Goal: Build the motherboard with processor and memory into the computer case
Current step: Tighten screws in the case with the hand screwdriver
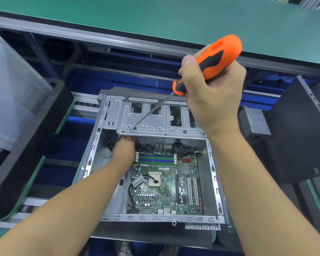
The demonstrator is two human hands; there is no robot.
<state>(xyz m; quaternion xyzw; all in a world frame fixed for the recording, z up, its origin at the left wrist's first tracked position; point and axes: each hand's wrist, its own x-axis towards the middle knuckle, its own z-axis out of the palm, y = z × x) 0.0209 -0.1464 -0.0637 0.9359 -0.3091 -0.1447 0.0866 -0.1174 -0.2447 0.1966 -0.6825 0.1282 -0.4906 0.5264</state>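
Clamped right hand on screwdriver, tip on cage; tucked left hand under cage by board seated in case, fingers hidden so grip unclear; risked tip slipping onto board.

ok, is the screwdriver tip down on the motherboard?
No, the screwdriver in the right hand has its tip at a hole in the metal drive bracket, above and beyond the motherboard.

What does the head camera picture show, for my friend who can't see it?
A right hand grips an orange screwdriver, its tip at the metal cage of an open case. The left hand reaches under the cage beside the motherboard.
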